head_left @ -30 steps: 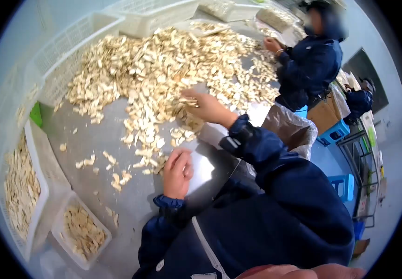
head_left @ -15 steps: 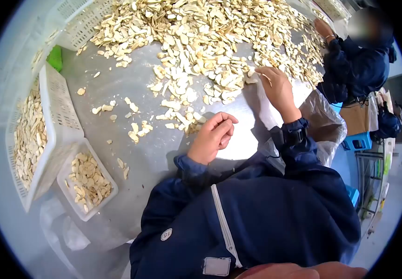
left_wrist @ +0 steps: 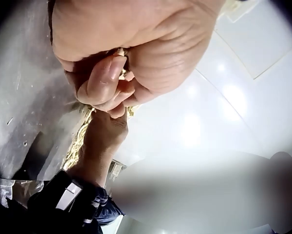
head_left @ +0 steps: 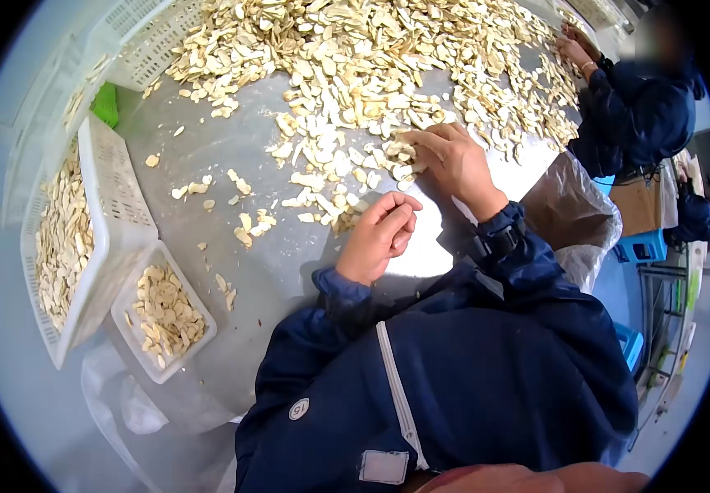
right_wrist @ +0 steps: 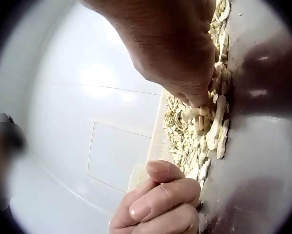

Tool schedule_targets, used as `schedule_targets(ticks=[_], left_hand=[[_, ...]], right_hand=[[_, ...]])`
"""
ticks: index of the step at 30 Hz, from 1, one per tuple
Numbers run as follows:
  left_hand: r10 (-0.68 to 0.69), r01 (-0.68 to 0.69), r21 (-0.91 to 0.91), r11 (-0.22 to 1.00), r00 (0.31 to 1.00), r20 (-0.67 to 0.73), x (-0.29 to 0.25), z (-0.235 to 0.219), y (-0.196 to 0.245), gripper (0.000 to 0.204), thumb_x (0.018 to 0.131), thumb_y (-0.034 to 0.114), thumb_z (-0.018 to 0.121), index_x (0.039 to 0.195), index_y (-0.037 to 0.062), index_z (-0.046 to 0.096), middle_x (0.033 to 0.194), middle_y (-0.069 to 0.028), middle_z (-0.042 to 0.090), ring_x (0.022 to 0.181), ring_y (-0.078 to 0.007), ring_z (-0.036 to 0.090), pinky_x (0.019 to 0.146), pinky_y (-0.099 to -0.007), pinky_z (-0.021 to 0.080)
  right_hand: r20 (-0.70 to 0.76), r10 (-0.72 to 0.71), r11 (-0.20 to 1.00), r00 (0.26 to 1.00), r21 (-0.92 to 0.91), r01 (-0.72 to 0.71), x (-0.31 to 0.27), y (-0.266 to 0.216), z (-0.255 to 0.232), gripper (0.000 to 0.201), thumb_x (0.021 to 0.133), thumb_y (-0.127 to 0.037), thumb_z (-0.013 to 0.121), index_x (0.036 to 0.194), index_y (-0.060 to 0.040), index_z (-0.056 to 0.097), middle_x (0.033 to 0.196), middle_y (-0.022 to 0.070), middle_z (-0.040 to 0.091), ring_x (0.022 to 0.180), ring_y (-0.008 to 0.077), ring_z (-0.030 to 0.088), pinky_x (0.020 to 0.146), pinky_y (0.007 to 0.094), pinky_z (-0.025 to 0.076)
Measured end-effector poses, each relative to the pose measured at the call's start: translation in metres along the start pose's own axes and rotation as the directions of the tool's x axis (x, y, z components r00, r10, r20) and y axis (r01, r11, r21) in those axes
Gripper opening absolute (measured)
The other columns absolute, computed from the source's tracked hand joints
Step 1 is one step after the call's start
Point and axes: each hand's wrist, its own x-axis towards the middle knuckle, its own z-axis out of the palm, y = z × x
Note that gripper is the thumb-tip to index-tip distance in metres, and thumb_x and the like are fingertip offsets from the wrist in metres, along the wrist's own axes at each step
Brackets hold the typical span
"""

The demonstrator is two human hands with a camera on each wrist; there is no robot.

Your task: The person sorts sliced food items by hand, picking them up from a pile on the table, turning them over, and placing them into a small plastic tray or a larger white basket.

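Note:
A broad heap of pale dried slices (head_left: 347, 49) covers the far part of the metal table (head_left: 232, 148), with loose slices trailing toward me. At its near edge my right hand (head_left: 458, 168) pinches a slice (right_wrist: 200, 119) between bent thumb and fingers; the palm hides part of this grip. Just left of and nearer than it, my left hand (head_left: 378, 238) is held low over the table, fingers curled in. Pale bits (left_wrist: 122, 68) show between those curled fingers in the left wrist view.
At left, a white perforated basket (head_left: 117, 177) and a small white tray (head_left: 129, 329) hold slices. Another basket (head_left: 154, 49) and a green object (head_left: 105, 105) stand behind. A plastic-lined bin (head_left: 573, 214) is at right, near another person (head_left: 638, 115) in dark blue.
My right hand drew back from the heap, then moved left and down onto slices at its near edge. The left hand stays curled. The head view has tilted down and shifted.

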Motion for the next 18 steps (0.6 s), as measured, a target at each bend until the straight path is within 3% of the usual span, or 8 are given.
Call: schedule_targets(ticks=[5,8,9,10,12,13,16,18], left_hand=[[0.007,-0.007,-0.004,1.000,1.000,-0.004,0.000,0.000,0.000,0.018,0.111,0.016,0.053,0.119,0.0024,0.061,0.085,0.0012,0.056,0.059,-0.0026,0.039,0.049,-0.0185,0.028],[0.017,-0.017,0.009,1.000,1.000,-0.006,-0.001,0.001,0.000,0.018,0.111,0.016,0.053,0.119,0.0024,0.061,0.085,0.0010,0.056,0.059,-0.0024,0.039,0.049,-0.0181,0.028],[0.015,-0.015,0.004,1.000,1.000,-0.008,-0.001,0.001,0.000,0.018,0.111,0.016,0.053,0.119,0.0025,0.062,0.085,0.0010,0.056,0.059,-0.0024,0.039,0.049,-0.0180,0.027],[0.013,-0.013,0.000,1.000,1.000,-0.010,-0.001,0.001,0.000,0.018,0.111,0.016,0.053,0.119,0.0025,0.062,0.085,0.0009,0.056,0.060,-0.0023,0.039,0.049,-0.0179,0.027],[0.009,-0.009,-0.007,1.000,1.000,-0.015,-0.001,0.001,0.000,0.018,0.111,0.016,0.053,0.120,0.0025,0.062,0.085,0.0008,0.055,0.060,-0.0022,0.040,0.049,-0.0177,0.027],[0.009,-0.010,-0.010,1.000,1.000,-0.019,-0.001,0.001,0.000,0.018,0.111,0.016,0.053,0.120,0.0024,0.061,0.086,0.0007,0.056,0.060,-0.0022,0.040,0.049,-0.0177,0.027],[0.018,-0.018,-0.018,1.000,1.000,-0.023,0.000,0.000,-0.001,0.018,0.111,0.016,0.052,0.120,0.0022,0.061,0.086,0.0002,0.056,0.060,-0.0022,0.040,0.049,-0.0177,0.027],[0.025,-0.025,-0.020,0.999,0.999,-0.021,0.001,0.000,-0.001,0.019,0.111,0.016,0.051,0.120,0.0020,0.061,0.087,-0.0002,0.056,0.060,-0.0022,0.041,0.049,-0.0177,0.027]], right_hand=[[-0.045,-0.061,0.998,0.997,-0.012,0.061,0.002,-0.003,0.003,0.020,0.092,-0.019,0.076,0.112,-0.0169,0.080,0.103,0.0048,0.073,0.097,0.0285,0.068,0.082,0.0411,0.057],[-0.106,-0.008,1.000,0.994,0.006,0.009,0.001,0.001,0.003,0.016,0.092,-0.018,0.076,0.108,-0.0144,0.079,0.108,0.0059,0.073,0.100,0.0291,0.068,0.083,0.0409,0.057],[-0.175,-0.084,0.995,0.981,-0.065,0.073,0.002,0.005,0.003,0.015,0.096,-0.018,0.072,0.109,-0.0111,0.076,0.107,0.0082,0.074,0.095,0.0311,0.069,0.081,0.0391,0.057],[-0.126,0.076,0.997,0.989,0.031,-0.073,0.001,0.006,0.001,0.016,0.098,-0.018,0.070,0.111,-0.0104,0.075,0.106,0.0092,0.074,0.093,0.0317,0.070,0.081,0.0383,0.057],[0.012,0.371,0.910,0.928,0.195,-0.366,0.000,0.005,-0.005,0.018,0.102,-0.019,0.067,0.115,-0.0088,0.073,0.103,0.0112,0.075,0.088,0.0331,0.071,0.080,0.0367,0.057],[0.100,0.417,0.848,0.903,0.313,-0.427,-0.002,0.007,-0.009,0.023,0.108,-0.020,0.059,0.121,-0.0034,0.068,0.101,0.0126,0.077,0.083,0.0261,0.074,0.078,0.0322,0.057],[0.291,0.438,0.602,0.851,0.608,-0.518,-0.008,0.012,-0.012,0.028,0.110,-0.019,0.055,0.126,0.0026,0.064,0.105,0.0118,0.078,0.088,0.0161,0.073,0.079,0.0286,0.058],[0.381,0.426,0.488,0.821,0.667,-0.563,-0.010,0.013,-0.017,0.036,0.112,-0.016,0.052,0.139,0.0065,0.057,0.111,0.0107,0.077,0.092,0.0114,0.072,0.083,0.0266,0.057]])
